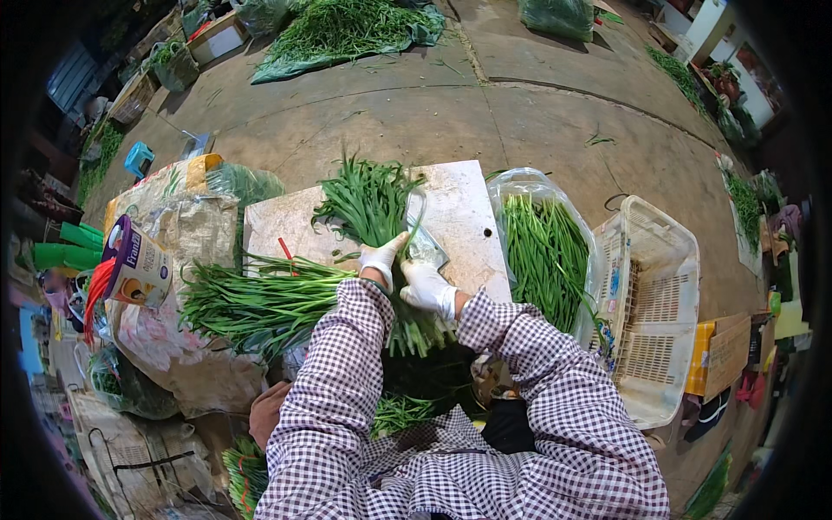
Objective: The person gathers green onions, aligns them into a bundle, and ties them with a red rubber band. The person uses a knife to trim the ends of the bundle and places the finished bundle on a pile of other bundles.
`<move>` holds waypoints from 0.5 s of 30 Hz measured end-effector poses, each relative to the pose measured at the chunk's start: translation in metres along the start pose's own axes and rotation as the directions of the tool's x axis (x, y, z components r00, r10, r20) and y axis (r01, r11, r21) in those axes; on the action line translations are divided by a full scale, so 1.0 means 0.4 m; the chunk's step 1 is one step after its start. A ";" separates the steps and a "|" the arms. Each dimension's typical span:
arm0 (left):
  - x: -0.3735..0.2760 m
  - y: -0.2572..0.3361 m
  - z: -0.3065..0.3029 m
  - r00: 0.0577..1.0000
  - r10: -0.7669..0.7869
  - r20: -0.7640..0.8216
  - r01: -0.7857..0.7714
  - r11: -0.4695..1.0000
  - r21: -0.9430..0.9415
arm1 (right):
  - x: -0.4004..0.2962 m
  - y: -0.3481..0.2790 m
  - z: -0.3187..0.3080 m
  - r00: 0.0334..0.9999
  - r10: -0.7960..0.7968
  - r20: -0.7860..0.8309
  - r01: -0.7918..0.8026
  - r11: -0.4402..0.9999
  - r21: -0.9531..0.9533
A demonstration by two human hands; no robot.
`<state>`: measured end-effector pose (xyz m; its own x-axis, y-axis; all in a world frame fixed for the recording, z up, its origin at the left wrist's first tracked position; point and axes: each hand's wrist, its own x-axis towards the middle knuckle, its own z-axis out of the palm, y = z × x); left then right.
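My left hand [383,253], in a white glove, grips a bunch of long green leafy stalks [370,201] that looks like garlic chives; the leaves fan out beyond it over a stained white board [461,208]. My right hand [428,285], gloved too, is closed around the handle of a broad-bladed knife [426,247], its blade beside the bunch. The lower ends of the bunch hang blurred below my hands, past the board's near edge. Another loose pile of stalks [273,302] lies at the board's left, its pale ends towards my left wrist.
A clear plastic bag of stalks [546,253] stands right of the board, beside a white plastic crate [663,312]. At left, a printed tub [140,263] holding red ties rests on woven sacks [195,227]. Beyond, greens lie on a green sheet [299,68].
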<state>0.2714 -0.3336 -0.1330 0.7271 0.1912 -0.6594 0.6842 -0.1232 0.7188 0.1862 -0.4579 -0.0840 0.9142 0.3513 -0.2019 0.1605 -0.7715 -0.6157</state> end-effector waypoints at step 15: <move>0.134 -0.091 -0.041 0.999 -0.039 -0.028 0.039 0.999 0.015 | -0.079 0.086 -0.030 0.917 0.371 -0.147 -0.390 0.911 -0.132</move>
<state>0.2843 -0.3028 -0.1909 0.6984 0.2230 -0.6801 0.7128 -0.1304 0.6891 0.1671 -0.5018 -0.0896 0.9524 -0.0422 -0.3019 -0.1613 -0.9102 -0.3815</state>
